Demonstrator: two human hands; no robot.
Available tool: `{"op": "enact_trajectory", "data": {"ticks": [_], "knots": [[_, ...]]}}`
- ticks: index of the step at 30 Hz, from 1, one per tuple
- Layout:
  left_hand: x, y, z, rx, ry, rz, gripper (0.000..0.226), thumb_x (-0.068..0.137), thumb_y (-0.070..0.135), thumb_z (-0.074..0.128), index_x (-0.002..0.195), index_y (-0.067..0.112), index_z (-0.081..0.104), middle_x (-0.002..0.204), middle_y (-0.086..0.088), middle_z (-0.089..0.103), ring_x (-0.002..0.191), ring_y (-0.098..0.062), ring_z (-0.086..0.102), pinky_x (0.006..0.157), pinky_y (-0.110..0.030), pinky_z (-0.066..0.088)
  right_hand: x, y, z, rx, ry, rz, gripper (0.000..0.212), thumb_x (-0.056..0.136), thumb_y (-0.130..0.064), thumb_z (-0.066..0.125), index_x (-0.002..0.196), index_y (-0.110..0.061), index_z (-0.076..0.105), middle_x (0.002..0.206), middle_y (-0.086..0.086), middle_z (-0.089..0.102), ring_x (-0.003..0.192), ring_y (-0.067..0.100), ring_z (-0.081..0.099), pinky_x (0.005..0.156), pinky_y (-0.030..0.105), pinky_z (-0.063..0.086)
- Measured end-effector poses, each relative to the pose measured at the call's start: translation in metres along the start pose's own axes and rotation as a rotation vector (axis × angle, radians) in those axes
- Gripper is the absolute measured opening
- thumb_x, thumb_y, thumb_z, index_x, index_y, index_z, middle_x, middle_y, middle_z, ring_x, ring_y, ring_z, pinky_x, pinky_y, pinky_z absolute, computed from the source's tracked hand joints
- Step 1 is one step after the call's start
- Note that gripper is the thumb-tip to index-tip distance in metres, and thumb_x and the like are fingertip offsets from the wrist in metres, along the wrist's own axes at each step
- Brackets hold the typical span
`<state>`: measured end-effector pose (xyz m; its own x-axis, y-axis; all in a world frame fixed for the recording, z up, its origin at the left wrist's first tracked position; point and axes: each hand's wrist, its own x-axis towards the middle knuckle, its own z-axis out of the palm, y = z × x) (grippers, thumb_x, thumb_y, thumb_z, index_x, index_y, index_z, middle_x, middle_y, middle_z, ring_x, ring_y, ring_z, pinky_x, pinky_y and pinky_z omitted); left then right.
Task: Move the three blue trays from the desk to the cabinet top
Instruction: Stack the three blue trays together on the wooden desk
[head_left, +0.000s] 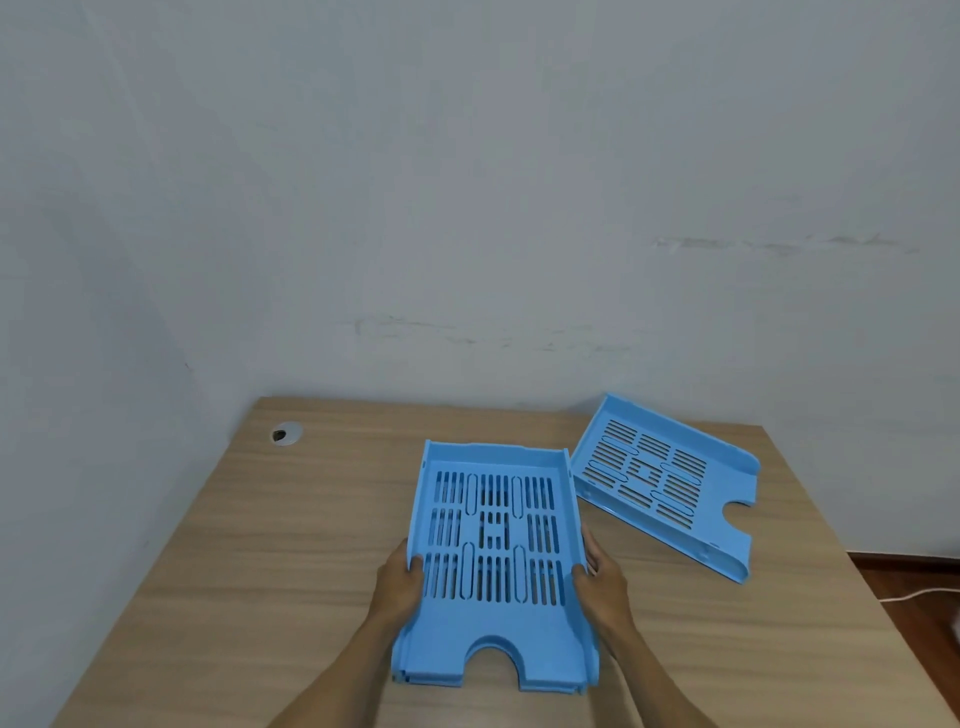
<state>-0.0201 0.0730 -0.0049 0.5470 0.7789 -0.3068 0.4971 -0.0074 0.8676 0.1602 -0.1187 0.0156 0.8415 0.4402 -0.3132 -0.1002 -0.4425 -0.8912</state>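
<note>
A light blue slotted tray (493, 623) lies in the middle of the wooden desk (260, 545), its notched end toward me. Layered edges at its near end suggest a second tray nested under it. My left hand (402, 584) grips its left wall and my right hand (600, 577) grips its right wall. Another blue tray (670, 483) lies apart at the back right of the desk, turned at an angle, with its notch pointing right.
A round cable hole (286, 433) sits near the desk's back left corner. A pale wall rises directly behind and to the left of the desk. At the right, wooden floor and a white cable (919, 595) show past the desk edge.
</note>
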Motion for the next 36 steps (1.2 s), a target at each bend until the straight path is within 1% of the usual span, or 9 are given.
{"op": "enact_trajectory", "data": {"ticks": [3,8,11,14,17,21,23,27,36], "knots": [[0.002,0.001,-0.001,0.008,0.004,0.020,0.034,0.103,0.009,0.037,0.133,0.008,0.054,0.115,-0.008,0.065,0.099,-0.021,0.060,0.091,-0.030,0.047,-0.004,0.001,0.002,0.006,0.039,-0.002,0.065,0.092,0.009,0.046,0.148,-0.021,0.036,0.140,0.002,0.056,0.080,-0.001,0.063,0.059,0.004,0.050],[0.005,0.000,0.002,0.014,-0.007,0.034,0.034,0.103,0.009,0.037,0.131,0.009,0.056,0.114,-0.007,0.067,0.100,-0.023,0.064,0.093,-0.033,0.049,-0.009,0.005,0.000,0.053,0.080,0.019,0.066,0.091,0.006,0.049,0.146,-0.029,0.039,0.135,-0.001,0.061,0.089,0.012,0.070,0.085,0.034,0.059],[0.004,-0.006,0.004,0.020,-0.013,0.008,0.036,0.103,0.011,0.037,0.135,0.010,0.053,0.120,-0.010,0.067,0.108,-0.026,0.064,0.101,-0.044,0.050,-0.008,0.003,-0.001,0.048,0.043,0.026,0.064,0.092,0.006,0.048,0.146,-0.027,0.039,0.133,-0.001,0.061,0.088,0.010,0.069,0.075,0.024,0.059],[0.006,-0.008,0.003,0.021,0.002,0.000,0.039,0.103,0.013,0.037,0.140,0.010,0.048,0.129,-0.012,0.063,0.117,-0.030,0.060,0.106,-0.048,0.047,-0.001,0.002,-0.001,0.057,0.010,0.016,0.066,0.092,0.006,0.046,0.146,-0.031,0.038,0.133,-0.003,0.062,0.092,0.018,0.071,0.083,0.037,0.060],[0.004,-0.002,0.001,0.015,0.005,0.011,0.039,0.102,0.008,0.036,0.140,0.011,0.045,0.124,-0.012,0.065,0.107,-0.028,0.063,0.100,-0.041,0.050,0.001,0.004,0.004,0.051,-0.032,0.046,0.059,0.095,0.002,0.043,0.142,-0.034,0.039,0.123,-0.001,0.066,0.092,0.024,0.072,0.076,0.033,0.061],[0.007,-0.002,0.001,0.010,0.008,0.025,0.036,0.103,0.006,0.035,0.137,0.010,0.046,0.116,-0.009,0.064,0.095,-0.021,0.061,0.091,-0.032,0.048,0.009,0.012,0.013,0.008,-0.024,0.064,0.045,0.100,-0.007,0.040,0.142,-0.019,0.045,0.131,0.007,0.063,0.110,0.025,0.064,0.101,0.045,0.050],[0.010,-0.003,-0.002,0.013,0.016,0.029,0.036,0.103,0.007,0.036,0.138,0.009,0.046,0.116,-0.008,0.064,0.094,-0.020,0.062,0.096,-0.036,0.051,0.013,0.011,0.017,0.009,-0.035,0.070,0.045,0.100,-0.008,0.039,0.143,-0.018,0.045,0.131,0.006,0.063,0.112,0.024,0.063,0.103,0.045,0.048],[0.024,-0.005,-0.010,0.026,0.025,0.039,0.035,0.103,0.007,0.036,0.136,0.012,0.047,0.110,-0.005,0.065,0.084,-0.009,0.063,0.077,-0.027,0.050,0.022,0.005,0.028,0.030,-0.053,0.057,0.044,0.100,-0.007,0.039,0.142,-0.018,0.046,0.129,0.003,0.063,0.111,0.022,0.063,0.101,0.041,0.050],[0.045,-0.004,-0.031,-0.009,-0.043,-0.007,0.034,0.103,0.012,0.038,0.135,0.016,0.050,0.122,-0.008,0.066,0.107,-0.026,0.064,0.099,-0.045,0.051,0.031,-0.007,0.044,0.117,-0.119,0.201,0.038,0.102,-0.020,0.037,0.138,-0.019,0.051,0.129,0.004,0.063,0.115,0.025,0.060,0.105,0.050,0.045]]}}
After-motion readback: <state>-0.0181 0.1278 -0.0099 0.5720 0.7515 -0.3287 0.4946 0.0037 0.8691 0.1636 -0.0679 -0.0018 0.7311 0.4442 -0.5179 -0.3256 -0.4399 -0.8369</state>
